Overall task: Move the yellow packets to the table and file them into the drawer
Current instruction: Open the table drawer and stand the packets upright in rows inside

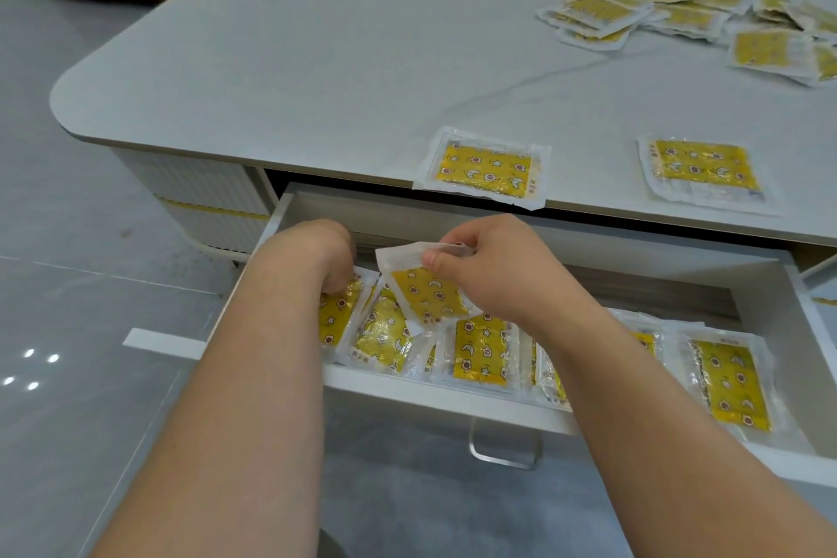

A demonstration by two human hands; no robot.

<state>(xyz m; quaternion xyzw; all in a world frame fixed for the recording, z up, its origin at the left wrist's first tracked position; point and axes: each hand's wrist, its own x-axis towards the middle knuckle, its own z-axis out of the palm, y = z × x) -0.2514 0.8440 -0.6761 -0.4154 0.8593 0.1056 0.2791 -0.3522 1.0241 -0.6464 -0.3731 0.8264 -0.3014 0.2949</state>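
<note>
- Yellow packet [425,292] tilted over left end of open drawer [407,399], top edge pinched by right hand [493,267].
- Left hand [317,254] down among filed packets [480,349]; grip hidden, cannot tell.
- Loose packets [679,14] on grey table [362,59].

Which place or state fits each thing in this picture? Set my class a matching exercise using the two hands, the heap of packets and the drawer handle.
Things
1. right hand
2. left hand
3. heap of packets
4. drawer handle

Places or states
a. at the far right of the tabletop
b. pinches a raised packet over the drawer
c. on the drawer's front, nearest the camera
d. touches the filed packets at the drawer's left end

Pairs: 1-b, 2-d, 3-a, 4-c
</note>
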